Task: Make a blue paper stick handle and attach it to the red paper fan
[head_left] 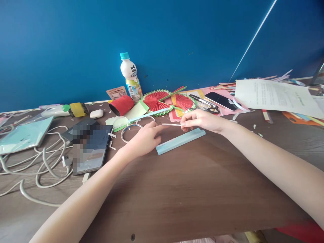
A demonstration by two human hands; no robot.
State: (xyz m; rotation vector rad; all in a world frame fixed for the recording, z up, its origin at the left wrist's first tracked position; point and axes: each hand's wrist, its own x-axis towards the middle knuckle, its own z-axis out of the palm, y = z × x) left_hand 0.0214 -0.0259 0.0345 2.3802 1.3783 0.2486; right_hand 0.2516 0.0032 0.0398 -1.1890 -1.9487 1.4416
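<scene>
My right hand (198,120) pinches the end of a thin white strip (172,125) between thumb and fingers, a little above the table. Opposite it, my left hand (146,138) points its index finger at the strip's other end, with the thumb apart from that finger; whether the fingertip touches the strip I cannot tell. Just below both hands lies a long folded light-blue paper (181,141). Close behind my left hand is a roll of clear tape (130,132), partly covered by the hand.
Red pleated paper fans (157,101) with green edges lie at the back, near a bottle (131,77). Scissors (211,107) and a phone (220,100) lie right of them. A tablet (93,148) and tangled white cables (45,162) occupy the left. A printed sheet (273,96) lies right.
</scene>
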